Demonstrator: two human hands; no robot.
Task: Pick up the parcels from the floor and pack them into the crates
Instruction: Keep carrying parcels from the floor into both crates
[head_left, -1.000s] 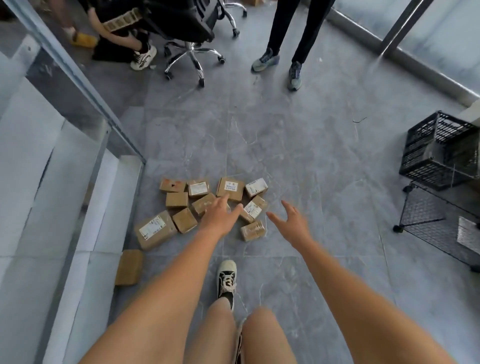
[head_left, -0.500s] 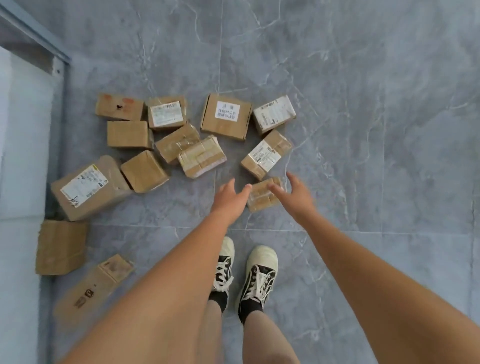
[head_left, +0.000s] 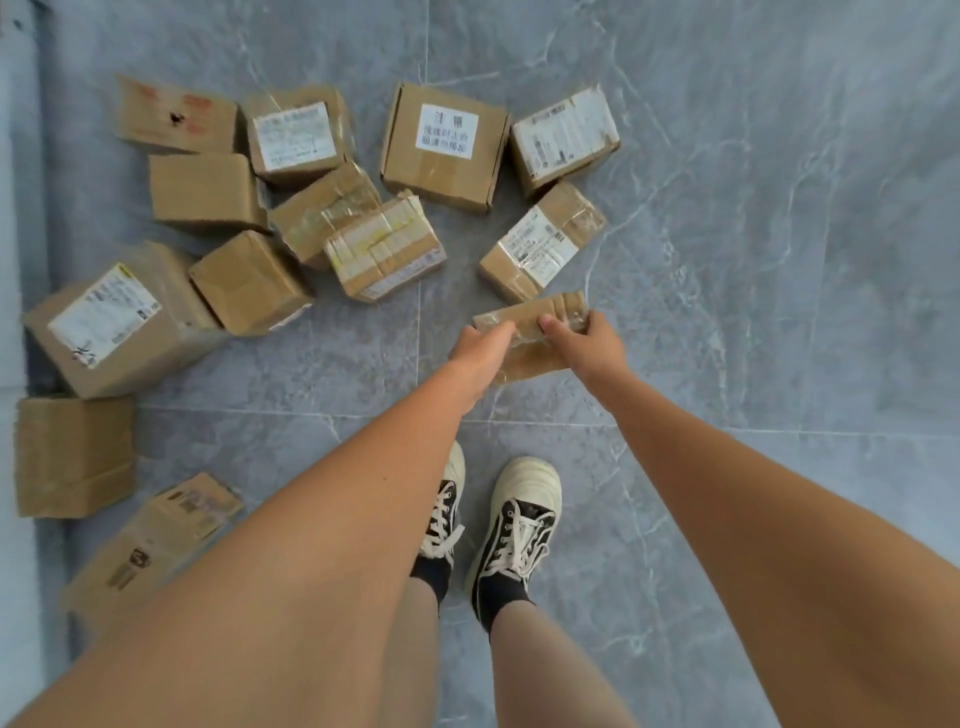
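Several brown cardboard parcels lie scattered on the grey marble floor. The nearest one, a small taped parcel (head_left: 530, 338), is held between both hands. My left hand (head_left: 480, 351) grips its left end and my right hand (head_left: 587, 345) grips its right end, thumb on top. Just beyond it lies a labelled parcel (head_left: 540, 244). A box with a white printed label (head_left: 447, 145) sits further back. A tape-wrapped parcel (head_left: 384, 249) lies to the left. No crate is in view.
A large labelled box (head_left: 114, 322) lies at the left, with a plain box (head_left: 72, 457) and a flat parcel (head_left: 156, 545) nearer. A pale raised ledge (head_left: 15, 260) runs along the left edge. My two sneakers (head_left: 488, 519) stand below the hands. Bare floor (head_left: 779, 260) spreads right.
The view tilted down and closer to the floor. Both hands went from open and reaching to closing on the ends of the small taped parcel.
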